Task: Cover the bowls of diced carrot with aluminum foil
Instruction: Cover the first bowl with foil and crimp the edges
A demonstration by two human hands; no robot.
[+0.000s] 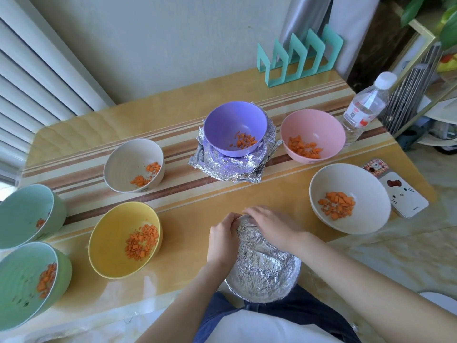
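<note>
A bowl wrapped in crinkled aluminum foil sits at the table's near edge in front of me. My left hand grips the foil at the bowl's left far rim, fingers curled over it. My right hand lies over the far rim with curled fingers pressing the foil down. Uncovered bowls of diced carrot stand around: yellow, beige, two green, pink, large cream. A purple bowl sits on loose crumpled foil.
A water bottle stands at the far right of the striped wooden table. A white cartoon-cat case lies at the right edge. A teal rack stands against the back wall. My lap is under the near edge.
</note>
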